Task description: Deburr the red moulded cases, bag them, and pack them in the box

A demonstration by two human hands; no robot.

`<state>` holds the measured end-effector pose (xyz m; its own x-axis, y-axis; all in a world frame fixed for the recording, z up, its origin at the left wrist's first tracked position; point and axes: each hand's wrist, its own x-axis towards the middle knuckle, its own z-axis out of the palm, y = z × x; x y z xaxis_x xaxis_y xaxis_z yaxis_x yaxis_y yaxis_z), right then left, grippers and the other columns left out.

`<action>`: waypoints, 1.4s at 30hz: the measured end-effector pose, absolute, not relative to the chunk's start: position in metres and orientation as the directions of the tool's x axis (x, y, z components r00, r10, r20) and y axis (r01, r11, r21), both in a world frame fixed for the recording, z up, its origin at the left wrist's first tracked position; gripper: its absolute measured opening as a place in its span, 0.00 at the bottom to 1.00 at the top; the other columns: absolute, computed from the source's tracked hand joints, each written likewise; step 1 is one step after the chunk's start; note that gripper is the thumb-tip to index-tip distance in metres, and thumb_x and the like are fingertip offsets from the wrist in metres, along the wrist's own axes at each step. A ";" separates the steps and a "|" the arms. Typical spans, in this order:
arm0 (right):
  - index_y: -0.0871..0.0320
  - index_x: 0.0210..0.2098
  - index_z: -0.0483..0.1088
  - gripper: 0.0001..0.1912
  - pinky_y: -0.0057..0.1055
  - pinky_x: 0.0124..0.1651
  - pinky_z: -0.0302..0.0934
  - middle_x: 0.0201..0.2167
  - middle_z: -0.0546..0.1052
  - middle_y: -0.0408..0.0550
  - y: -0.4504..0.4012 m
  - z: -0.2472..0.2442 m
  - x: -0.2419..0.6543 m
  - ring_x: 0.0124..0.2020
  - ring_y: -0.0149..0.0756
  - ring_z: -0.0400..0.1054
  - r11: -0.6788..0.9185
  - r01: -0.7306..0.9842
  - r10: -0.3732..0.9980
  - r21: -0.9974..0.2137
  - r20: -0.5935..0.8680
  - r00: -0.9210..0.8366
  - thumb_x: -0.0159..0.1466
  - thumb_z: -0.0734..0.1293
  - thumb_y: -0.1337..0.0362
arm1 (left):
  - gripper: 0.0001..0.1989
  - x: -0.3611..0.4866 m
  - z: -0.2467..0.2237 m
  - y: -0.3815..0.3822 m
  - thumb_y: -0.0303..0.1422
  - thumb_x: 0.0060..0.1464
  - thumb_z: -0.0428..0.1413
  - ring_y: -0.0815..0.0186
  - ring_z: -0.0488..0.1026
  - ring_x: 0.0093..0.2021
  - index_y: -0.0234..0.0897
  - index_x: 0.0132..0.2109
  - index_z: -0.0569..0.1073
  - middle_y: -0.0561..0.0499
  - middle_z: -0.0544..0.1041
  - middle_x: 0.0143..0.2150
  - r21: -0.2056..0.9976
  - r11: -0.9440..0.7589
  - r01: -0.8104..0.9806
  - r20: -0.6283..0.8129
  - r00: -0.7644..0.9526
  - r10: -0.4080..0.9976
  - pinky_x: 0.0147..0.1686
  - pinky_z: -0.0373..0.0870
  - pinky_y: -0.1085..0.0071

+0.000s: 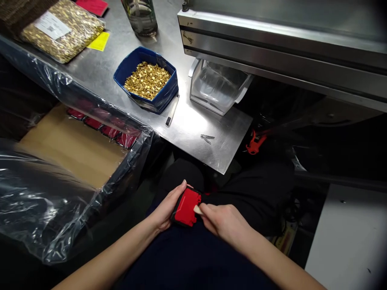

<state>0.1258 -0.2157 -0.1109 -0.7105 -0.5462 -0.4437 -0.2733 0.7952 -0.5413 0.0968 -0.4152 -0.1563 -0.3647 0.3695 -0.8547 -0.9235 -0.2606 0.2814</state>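
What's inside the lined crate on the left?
Inside the crate, red pieces line the side nearest the bench, and a brown sheet shows. Anything beneath the sheet is covered; clear plastic partly veils the pieces.

I see left hand (165,207) gripping red-and-black case (186,206), right hand (228,221) holding pale-tipped tool (198,210) at its edge. Metal table (187,125) ahead: blue bin (169,92) of gold-coloured pieces (147,80), small silver clippers (207,137) nearer me.

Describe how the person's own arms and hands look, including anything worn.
The left hand and right hand are ungloved, and both forearms are bare, with no sleeve, watch or bracelet showing. The person wears a dark navy garment and dark trousers.
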 end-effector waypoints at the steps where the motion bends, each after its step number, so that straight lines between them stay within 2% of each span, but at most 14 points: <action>1: 0.54 0.44 0.67 0.07 0.31 0.28 0.51 0.32 0.80 0.42 -0.216 -0.111 0.125 0.29 0.33 0.75 0.792 -0.283 -0.554 -0.541 -0.442 -0.706 0.75 0.58 0.64 | 0.24 0.097 -0.157 -0.415 0.54 0.60 0.58 0.66 0.77 0.32 0.36 0.45 0.77 0.47 0.81 0.36 0.277 -0.261 -0.925 -0.855 -0.362 0.372 0.31 0.73 0.74; 5: 0.53 0.45 0.67 0.07 0.31 0.29 0.51 0.34 0.80 0.41 -0.218 -0.112 0.123 0.30 0.33 0.75 0.810 -0.259 -0.527 -0.526 -0.460 -0.714 0.76 0.58 0.62 | 0.24 0.097 -0.160 -0.414 0.54 0.60 0.58 0.66 0.77 0.30 0.35 0.44 0.78 0.48 0.81 0.34 0.215 -0.279 -0.936 -0.863 -0.316 0.395 0.30 0.73 0.74; 9: 0.53 0.44 0.66 0.06 0.32 0.28 0.49 0.33 0.79 0.39 -0.219 -0.114 0.125 0.29 0.33 0.75 0.783 -0.310 -0.578 -0.539 -0.447 -0.682 0.75 0.58 0.64 | 0.25 0.095 -0.163 -0.414 0.54 0.60 0.59 0.64 0.78 0.33 0.35 0.44 0.78 0.45 0.82 0.37 0.184 -0.282 -0.942 -0.865 -0.291 0.408 0.33 0.76 0.72; 13: 0.53 0.46 0.65 0.07 0.32 0.30 0.51 0.35 0.79 0.40 -0.219 -0.115 0.124 0.31 0.34 0.76 0.808 -0.264 -0.530 -0.526 -0.455 -0.716 0.76 0.57 0.62 | 0.25 0.094 -0.165 -0.415 0.55 0.58 0.60 0.66 0.76 0.29 0.34 0.41 0.78 0.47 0.80 0.33 0.136 -0.281 -0.950 -0.876 -0.248 0.414 0.31 0.75 0.72; 18: 0.53 0.43 0.65 0.07 0.33 0.29 0.48 0.34 0.79 0.39 -0.222 -0.117 0.125 0.30 0.33 0.75 0.780 -0.315 -0.573 -0.541 -0.414 -0.707 0.76 0.57 0.63 | 0.26 0.092 -0.166 -0.416 0.56 0.58 0.59 0.63 0.78 0.33 0.34 0.42 0.78 0.44 0.81 0.36 0.132 -0.262 -0.956 -0.868 -0.239 0.435 0.34 0.77 0.70; 21: 0.53 0.44 0.65 0.07 0.33 0.29 0.48 0.35 0.79 0.40 -0.222 -0.117 0.126 0.30 0.33 0.75 0.805 -0.271 -0.534 -0.528 -0.444 -0.720 0.76 0.56 0.62 | 0.25 0.092 -0.165 -0.416 0.55 0.58 0.60 0.65 0.77 0.31 0.35 0.43 0.78 0.47 0.81 0.34 0.144 -0.265 -0.953 -0.871 -0.249 0.424 0.32 0.76 0.72; 25: 0.53 0.43 0.65 0.07 0.32 0.28 0.47 0.34 0.79 0.39 -0.218 -0.116 0.124 0.30 0.32 0.75 0.770 -0.293 -0.582 -0.566 -0.437 -0.685 0.76 0.57 0.63 | 0.25 0.093 -0.164 -0.414 0.54 0.58 0.60 0.64 0.78 0.32 0.35 0.43 0.78 0.45 0.82 0.36 0.170 -0.248 -0.954 -0.877 -0.261 0.403 0.31 0.76 0.72; 28: 0.53 0.45 0.65 0.09 0.32 0.29 0.49 0.35 0.80 0.40 -0.216 -0.113 0.122 0.31 0.33 0.75 0.798 -0.261 -0.539 -0.543 -0.452 -0.711 0.77 0.56 0.61 | 0.25 0.093 -0.165 -0.413 0.55 0.57 0.60 0.65 0.77 0.29 0.35 0.41 0.78 0.47 0.81 0.33 0.137 -0.260 -0.956 -0.887 -0.235 0.398 0.29 0.75 0.72; 32: 0.53 0.44 0.65 0.06 0.32 0.28 0.47 0.34 0.80 0.39 -0.217 -0.113 0.118 0.30 0.32 0.75 0.753 -0.322 -0.611 -0.573 -0.428 -0.666 0.76 0.57 0.63 | 0.23 0.090 -0.166 -0.414 0.53 0.59 0.60 0.62 0.80 0.33 0.36 0.45 0.78 0.44 0.84 0.38 0.076 -0.289 -0.954 -0.875 -0.202 0.440 0.33 0.77 0.71; 35: 0.54 0.44 0.65 0.10 0.32 0.29 0.47 0.36 0.81 0.41 -0.219 -0.115 0.116 0.31 0.32 0.76 0.761 -0.322 -0.593 -0.564 -0.404 -0.696 0.77 0.55 0.59 | 0.22 0.088 -0.167 -0.415 0.52 0.58 0.61 0.63 0.79 0.31 0.36 0.43 0.79 0.46 0.83 0.35 0.012 -0.305 -0.952 -0.866 -0.162 0.473 0.33 0.78 0.69; 38: 0.54 0.45 0.66 0.08 0.31 0.29 0.49 0.36 0.80 0.41 -0.220 -0.115 0.116 0.30 0.31 0.75 0.764 -0.279 -0.576 -0.582 -0.418 -0.702 0.76 0.56 0.61 | 0.23 0.089 -0.169 -0.416 0.53 0.58 0.62 0.64 0.78 0.29 0.36 0.43 0.79 0.48 0.82 0.33 0.038 -0.297 -0.954 -0.882 -0.172 0.439 0.31 0.77 0.71; 42: 0.53 0.44 0.66 0.10 0.32 0.29 0.49 0.36 0.81 0.41 -0.221 -0.115 0.114 0.31 0.33 0.75 0.733 -0.315 -0.618 -0.603 -0.398 -0.678 0.77 0.56 0.59 | 0.24 0.091 -0.171 -0.416 0.54 0.57 0.61 0.61 0.80 0.33 0.35 0.44 0.79 0.45 0.83 0.35 0.060 -0.285 -0.956 -0.876 -0.188 0.444 0.34 0.79 0.68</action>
<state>0.1145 -0.2214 -0.1150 -0.6779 -0.6184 -0.3976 -0.3154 0.7331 -0.6025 0.0915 -0.4157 -0.1707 -0.1877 0.4435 -0.8764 -0.9565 -0.2855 0.0604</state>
